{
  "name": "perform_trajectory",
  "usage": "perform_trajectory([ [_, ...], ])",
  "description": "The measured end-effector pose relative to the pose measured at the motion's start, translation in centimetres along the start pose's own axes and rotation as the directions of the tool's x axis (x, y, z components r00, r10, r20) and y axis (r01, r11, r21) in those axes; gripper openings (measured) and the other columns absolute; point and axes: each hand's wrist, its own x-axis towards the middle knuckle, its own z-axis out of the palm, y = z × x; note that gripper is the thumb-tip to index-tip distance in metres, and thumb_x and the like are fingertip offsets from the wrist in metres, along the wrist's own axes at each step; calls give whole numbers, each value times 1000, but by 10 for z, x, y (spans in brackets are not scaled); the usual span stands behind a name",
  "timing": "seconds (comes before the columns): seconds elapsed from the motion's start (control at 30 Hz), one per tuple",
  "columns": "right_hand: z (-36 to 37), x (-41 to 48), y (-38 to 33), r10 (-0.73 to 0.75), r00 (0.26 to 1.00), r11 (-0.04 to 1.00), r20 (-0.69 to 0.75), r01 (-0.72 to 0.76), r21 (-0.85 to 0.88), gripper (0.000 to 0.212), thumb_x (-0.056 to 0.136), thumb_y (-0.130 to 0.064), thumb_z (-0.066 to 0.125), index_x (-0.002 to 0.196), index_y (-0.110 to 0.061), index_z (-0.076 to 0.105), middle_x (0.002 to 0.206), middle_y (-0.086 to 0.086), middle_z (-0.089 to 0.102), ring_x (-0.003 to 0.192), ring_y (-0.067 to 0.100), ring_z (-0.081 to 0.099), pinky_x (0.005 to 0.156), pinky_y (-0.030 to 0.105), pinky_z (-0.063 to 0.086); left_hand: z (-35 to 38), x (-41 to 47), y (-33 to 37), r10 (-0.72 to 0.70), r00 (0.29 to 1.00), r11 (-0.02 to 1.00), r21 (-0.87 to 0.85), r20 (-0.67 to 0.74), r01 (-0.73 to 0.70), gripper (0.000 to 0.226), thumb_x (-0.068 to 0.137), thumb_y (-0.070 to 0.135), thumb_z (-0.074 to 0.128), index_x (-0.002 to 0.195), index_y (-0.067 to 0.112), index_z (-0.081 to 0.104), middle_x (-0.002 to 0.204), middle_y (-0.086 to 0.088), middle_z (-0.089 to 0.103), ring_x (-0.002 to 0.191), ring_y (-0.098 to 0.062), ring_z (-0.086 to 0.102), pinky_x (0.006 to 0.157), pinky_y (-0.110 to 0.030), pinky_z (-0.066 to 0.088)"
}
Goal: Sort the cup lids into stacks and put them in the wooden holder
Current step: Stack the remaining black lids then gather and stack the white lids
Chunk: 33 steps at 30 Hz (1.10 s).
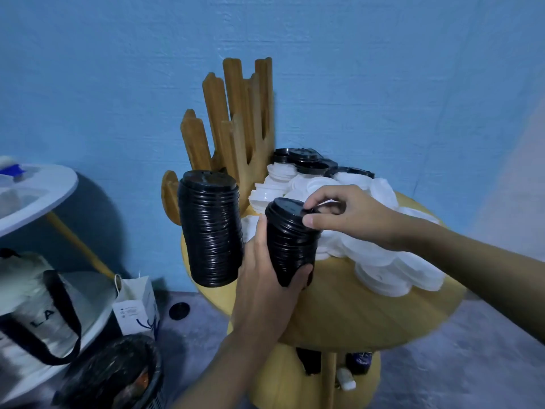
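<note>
Letters "L A", dark print, on the pale tote bag (38,317) at lower left. The paper bag (136,305) just beside it bears a printed label and blue marks, too small to read. No other legible text.

Blue wall (383,69), grey floor (472,379), round wooden table (383,314).

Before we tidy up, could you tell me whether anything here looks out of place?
Yes: one black lid lies on the floor beside the paper bag, off the table that holds the rest. The tall black stack also seems to stand right at the table's edge.
</note>
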Motion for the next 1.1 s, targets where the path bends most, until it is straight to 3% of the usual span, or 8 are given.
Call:
perform_trajectory([
  [0.13,7,-3,1,38,996,998,78,-33,-56,22,89,-24,69,107,-14,63,60,-24,59,60,-5,55,65,6,40,0,1,-1,-26,1000,999,-33,0,26,98,80,45,76,152,44,10,137,28,31,133,-7,38,108,-40,42],
  [0.33,17,-4,2,-13,1000,989,26,17,-145,23,84,-37,72,99,-23,62,78,0,51,67,14,39,65,25,36,1,0,0,-49,999,997,-60,-18,48,95,78,44,78,148,45,14,131,28,34,126,-2,40,105,-38,44],
  [0.47,19,-4,3,-25,999,988,-25,21,-155,22,86,-35,71,100,-21,61,60,-18,49,57,6,40,59,14,35,1,0,1,-60,998,997,-49,-6,60,94,79,47,76,150,42,14,137,25,36,132,-8,40,107,-41,43],
  [0.67,26,-5,3,-7,997,992,-82,-4,-129,22,87,-37,69,96,-19,61,62,1,47,59,12,39,57,22,33,2,0,1,-64,998,998,-25,-8,64,92,81,49,74,152,35,18,141,19,38,134,-8,39,109,-40,41],
  [0.83,27,-10,3,23,991,998,-132,-31,-58,23,90,-33,66,98,-12,60,46,-13,44,41,2,37,45,8,29,1,0,1,-76,997,997,-34,-3,76,91,81,55,72,152,33,20,140,14,41,132,-10,42,106,-43,44],
  [0.93,29,-10,3,22,989,999,-148,-27,-31,24,91,-35,65,97,-12,60,55,-6,51,43,2,37,44,9,29,1,-1,1,-70,998,996,-46,-3,70,89,80,57,71,151,33,22,138,16,41,131,-8,43,106,-44,44],
  [1.0,29,-10,3,22,988,999,-153,-26,-21,22,91,-33,65,96,-12,60,55,-15,54,44,2,38,44,9,29,1,0,2,-70,997,996,-53,-9,70,88,80,56,72,150,34,23,135,19,41,128,-7,44,104,-44,46],
  [1.1,30,-11,2,14,987,1000,-163,-12,11,21,90,-32,66,95,-12,62,70,-15,64,56,4,52,51,9,37,-1,0,4,-55,998,997,-62,-23,53,91,78,56,72,149,38,17,133,25,38,125,-4,44,103,-38,45],
])
